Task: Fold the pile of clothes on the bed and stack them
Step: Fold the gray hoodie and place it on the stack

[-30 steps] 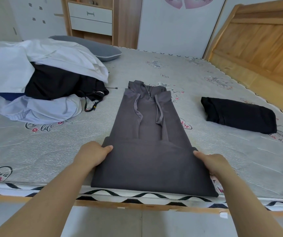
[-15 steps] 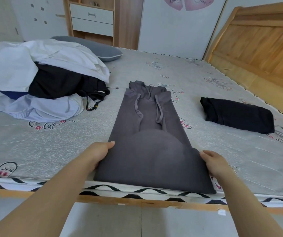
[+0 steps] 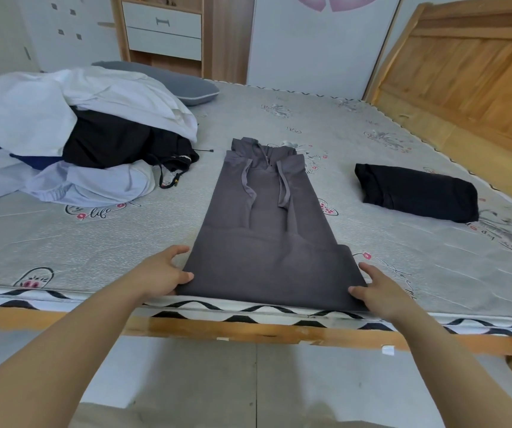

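Observation:
A dark grey hoodie (image 3: 267, 242) lies on the mattress (image 3: 94, 242) as a long narrow strip, its hood and drawstrings at the far end and a folded double layer at the near end by the bed edge. My left hand (image 3: 162, 274) rests against the left near corner, thumb on the fabric, fingers spread beside the edge. On the opposite near corner my right hand (image 3: 378, 288) touches the cloth the same way. The unfolded pile of clothes (image 3: 72, 140), white, black and pale blue, sits at the left. A folded black garment (image 3: 418, 193) lies to the right.
A grey pillow (image 3: 183, 84) lies behind the pile. The wooden headboard (image 3: 464, 72) runs along the right side, and a wooden bed rail (image 3: 248, 332) marks the near edge. A drawer cabinet (image 3: 162, 29) stands against the far wall.
The near folded layer puffed up and has settled flat. Both hands slid back toward the bed edge to the near corners, and their fingers have loosened from the cloth.

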